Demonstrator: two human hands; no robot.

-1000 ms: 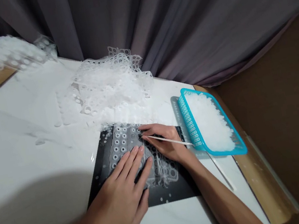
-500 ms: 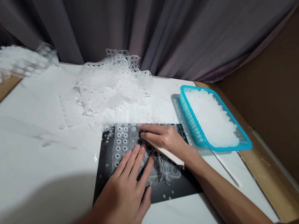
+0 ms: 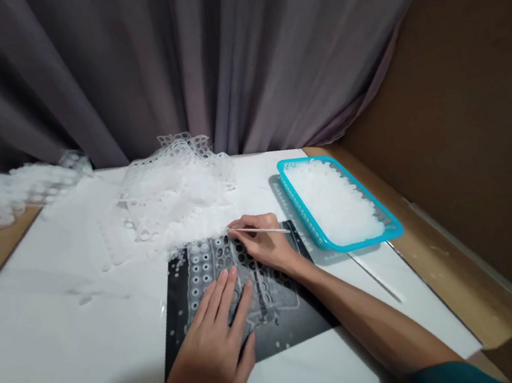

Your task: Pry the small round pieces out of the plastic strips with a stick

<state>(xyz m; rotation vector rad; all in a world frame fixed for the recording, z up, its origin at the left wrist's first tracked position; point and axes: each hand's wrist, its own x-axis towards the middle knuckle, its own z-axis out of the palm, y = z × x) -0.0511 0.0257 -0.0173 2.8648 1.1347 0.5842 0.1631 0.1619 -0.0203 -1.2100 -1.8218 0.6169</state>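
Right hand [image 3: 265, 241] moved farther up clear, perforated sheet [image 3: 197, 269].

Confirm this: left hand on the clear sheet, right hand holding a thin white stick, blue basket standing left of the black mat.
Wrong side: the head view shows the blue basket standing right of the black mat. The rest holds: the left hand is on the clear sheet, the right hand holding a thin white stick.

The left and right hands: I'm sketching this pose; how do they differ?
The left hand lies with fingers extended on the clear sheet; the right hand is curled, pinching a thin white stick. The left hand is nearer the camera, the right hand nearer the blue basket. Both are bare.
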